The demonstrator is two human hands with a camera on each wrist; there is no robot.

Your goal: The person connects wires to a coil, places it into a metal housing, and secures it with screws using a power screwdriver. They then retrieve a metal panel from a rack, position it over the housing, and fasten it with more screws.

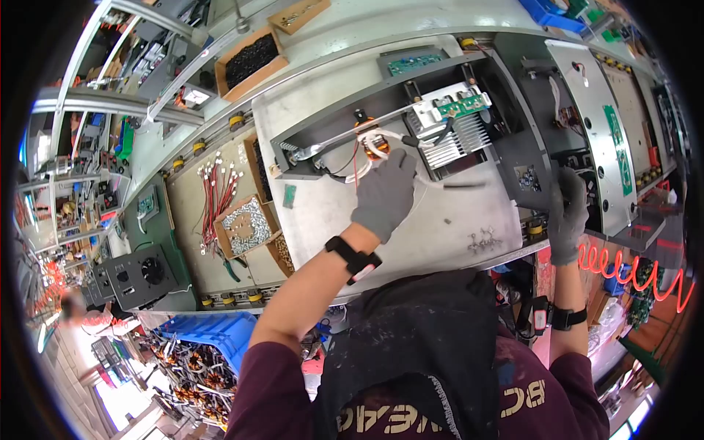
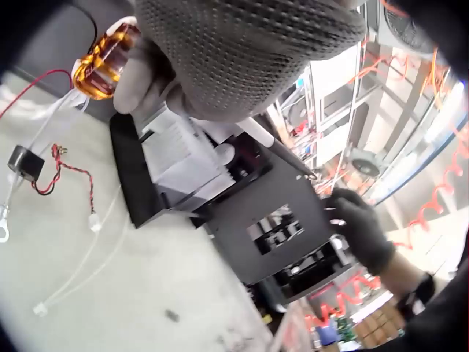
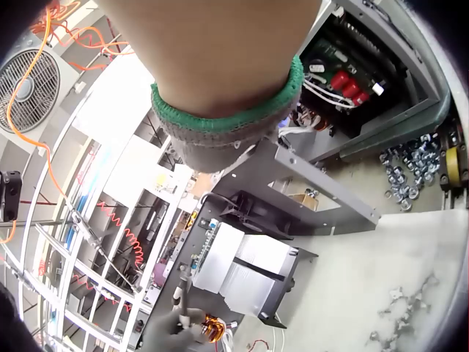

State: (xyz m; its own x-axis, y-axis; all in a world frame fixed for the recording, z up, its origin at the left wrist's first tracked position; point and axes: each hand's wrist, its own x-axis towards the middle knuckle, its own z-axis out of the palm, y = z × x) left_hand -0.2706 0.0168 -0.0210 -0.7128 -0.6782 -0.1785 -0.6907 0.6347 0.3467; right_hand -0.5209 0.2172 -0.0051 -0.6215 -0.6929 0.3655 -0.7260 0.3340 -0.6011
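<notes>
In the head view, the gloved left hand (image 1: 387, 192) holds a white cable (image 1: 434, 183) with a dark sleeved end, beside a copper-coloured coil (image 1: 377, 147) inside a long dark metal case (image 1: 308, 132). The left wrist view shows the glove (image 2: 249, 55) close against the coil (image 2: 106, 64). At the case's right end, the gloved right hand (image 1: 568, 213) grips the edge of the end panel (image 1: 529, 176); its fingers are partly hidden. A finned heatsink (image 1: 456, 139) with a green circuit board (image 1: 463, 105) sits in the case between the hands.
Another case with a silver panel (image 1: 587, 132) stands right of the right hand. Left are red wires (image 1: 216, 192), a box of small metal parts (image 1: 246, 226) and a fan case (image 1: 139, 276). Screws (image 1: 484, 239) lie near the front edge. A blue crate (image 1: 213, 330) stands below.
</notes>
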